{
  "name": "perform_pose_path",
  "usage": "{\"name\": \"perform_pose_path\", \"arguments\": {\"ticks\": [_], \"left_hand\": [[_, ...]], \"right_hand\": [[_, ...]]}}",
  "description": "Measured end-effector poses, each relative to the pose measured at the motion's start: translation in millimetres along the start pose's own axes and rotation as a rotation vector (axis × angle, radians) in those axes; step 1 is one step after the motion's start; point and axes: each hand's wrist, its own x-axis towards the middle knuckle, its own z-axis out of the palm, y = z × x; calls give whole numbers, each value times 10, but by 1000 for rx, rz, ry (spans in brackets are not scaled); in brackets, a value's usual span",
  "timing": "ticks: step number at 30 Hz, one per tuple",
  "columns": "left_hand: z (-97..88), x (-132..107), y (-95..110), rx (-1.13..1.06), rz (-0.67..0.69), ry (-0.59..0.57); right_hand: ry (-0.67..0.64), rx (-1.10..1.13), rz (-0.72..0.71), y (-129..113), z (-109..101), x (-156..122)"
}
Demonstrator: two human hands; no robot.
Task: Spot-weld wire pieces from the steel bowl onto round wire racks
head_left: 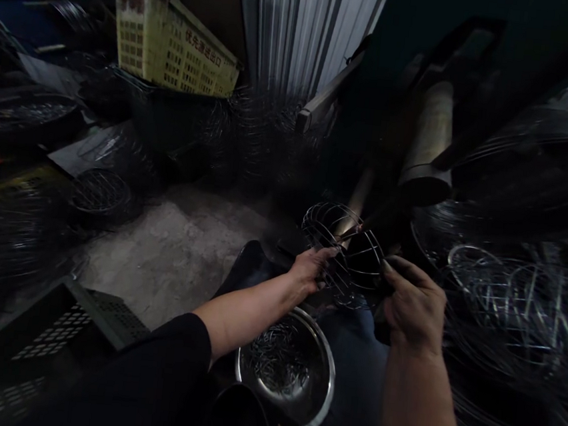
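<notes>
A round wire basket frame (pixel 325 211) of thin shiny wire is held up in front of the machine's lower rod (pixel 358 203). My left hand (pixel 311 269) is closed, pinching near the frame's left side beside the rod tip. My right hand (pixel 413 302) grips the frame's right edge between thumb and fingers. Below my left forearm, a steel bowl (pixel 328 385) holds many small bent wire pieces (pixel 282 360).
A thick upper cylinder (pixel 429 133) juts from the machine above my right hand. Piled wire frames (pixel 521 303) lie at right. A yellow crate (pixel 179 49) stands at back left, and a dark green crate (pixel 87 318) at lower left. Concrete floor (pixel 170 249) lies between.
</notes>
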Motion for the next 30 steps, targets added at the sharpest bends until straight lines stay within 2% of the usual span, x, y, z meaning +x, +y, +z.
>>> {"name": "perform_pose_path", "arguments": {"ticks": [3,7,9,13,16,17,18,19,22,23,24,26,30], "left_hand": [[-9,-13,-10,35,-69,13],[-73,26,-49,53,-97,22],[-94,48,-66,47,-120,5],[-84,52,-67,8,-196,-54],[-127,20,-22,159,-200,-94],[-171,5,3,266,-136,-94],[-229,-14,34,396,-10,-77],[-296,-37,70,534,178,-42],[-469,-141,196,842,917,106],[-490,-188,241,893,1110,112],[-487,-237,284,938,1246,93],[-417,-329,360,1039,1363,-20],[-212,-417,452,1190,1324,-223]], "right_hand": [[-39,8,33,-23,-70,-20],[-126,-4,163,31,-316,-92],[-117,-6,196,75,-395,-136],[-11,32,107,68,-306,-168],[32,38,71,-10,-152,-153],[39,40,77,-30,-111,-156],[43,44,90,-43,-76,-167],[40,52,105,-48,-47,-188],[7,67,119,-23,35,-296],[-7,69,114,-10,65,-339],[-16,69,112,1,97,-379],[-9,78,117,16,155,-442],[11,106,138,30,210,-489]]}}
